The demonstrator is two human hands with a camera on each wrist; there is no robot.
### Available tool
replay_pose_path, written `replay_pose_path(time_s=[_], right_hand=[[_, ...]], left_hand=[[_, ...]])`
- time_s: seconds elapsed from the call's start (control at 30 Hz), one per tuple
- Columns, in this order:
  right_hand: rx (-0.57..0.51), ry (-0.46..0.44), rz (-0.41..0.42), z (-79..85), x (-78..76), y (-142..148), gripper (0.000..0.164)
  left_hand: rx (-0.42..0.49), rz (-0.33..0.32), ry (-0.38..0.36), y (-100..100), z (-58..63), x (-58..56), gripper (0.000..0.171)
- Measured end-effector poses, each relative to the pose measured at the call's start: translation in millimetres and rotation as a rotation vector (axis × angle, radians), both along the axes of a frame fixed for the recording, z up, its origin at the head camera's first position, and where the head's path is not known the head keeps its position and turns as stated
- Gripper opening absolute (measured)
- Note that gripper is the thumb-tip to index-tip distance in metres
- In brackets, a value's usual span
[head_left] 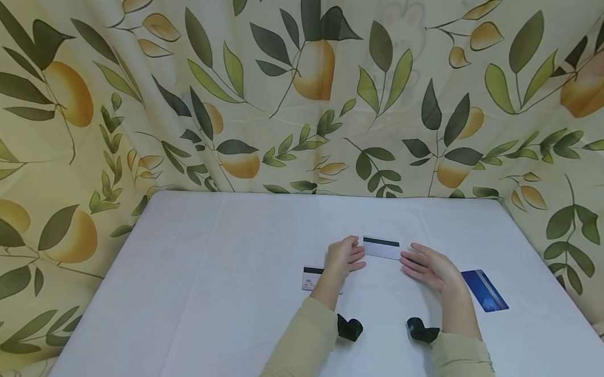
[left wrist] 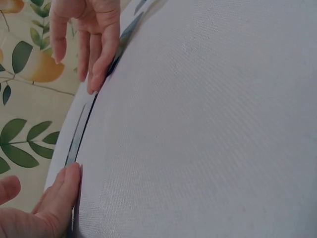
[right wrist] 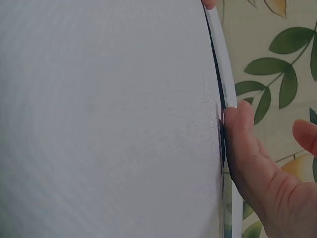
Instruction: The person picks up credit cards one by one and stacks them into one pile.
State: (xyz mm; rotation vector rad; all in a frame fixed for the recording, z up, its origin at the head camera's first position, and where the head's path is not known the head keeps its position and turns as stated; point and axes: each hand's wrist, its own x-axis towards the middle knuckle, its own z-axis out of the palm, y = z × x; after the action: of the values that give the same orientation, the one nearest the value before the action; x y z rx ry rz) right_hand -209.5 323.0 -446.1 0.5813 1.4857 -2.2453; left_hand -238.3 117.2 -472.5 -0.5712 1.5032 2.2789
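A white card with a black stripe [head_left: 381, 249] lies flat on the white table, toward its far side. My left hand [head_left: 343, 258] is at the card's left end, its fingers extended alongside that edge. At the opposite end is my right hand [head_left: 431, 267], fingers loosely straight with the fingertips right at the edge. Seen low in the left wrist view, the card [left wrist: 76, 141] is a thin sliver between both hands. Another striped card [head_left: 311, 279], with a small picture, lies partly hidden under my left wrist. To the right of my right wrist is a blue card [head_left: 485, 290].
Black wrist-worn devices [head_left: 350, 329] jut inward from both sleeves, above the table. The white tabletop [head_left: 225, 275] ends at a far edge just beyond the cards. Behind it hangs a curtain [head_left: 305, 126] printed with fruit and leaves.
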Motion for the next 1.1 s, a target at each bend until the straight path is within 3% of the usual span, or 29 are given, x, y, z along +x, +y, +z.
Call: replay_pose_path(time_s=[0.6,0.93,1.1], right_hand=[[-0.021,-0.017,0.069,3.2,2.0,8.7,0.068],[-0.016,0.006,0.106,3.4,4.4,12.9,0.024],[-0.007,0.003,0.112,2.7,4.7,14.7,0.023]], left_hand=[[0.051,-0.047,-0.032,-7.6,7.2,-1.3,0.036],[0.049,-0.132,-0.075,-12.1,12.6,-3.6,0.041],[0.020,-0.189,-0.077,-14.2,13.3,-4.3,0.044]])
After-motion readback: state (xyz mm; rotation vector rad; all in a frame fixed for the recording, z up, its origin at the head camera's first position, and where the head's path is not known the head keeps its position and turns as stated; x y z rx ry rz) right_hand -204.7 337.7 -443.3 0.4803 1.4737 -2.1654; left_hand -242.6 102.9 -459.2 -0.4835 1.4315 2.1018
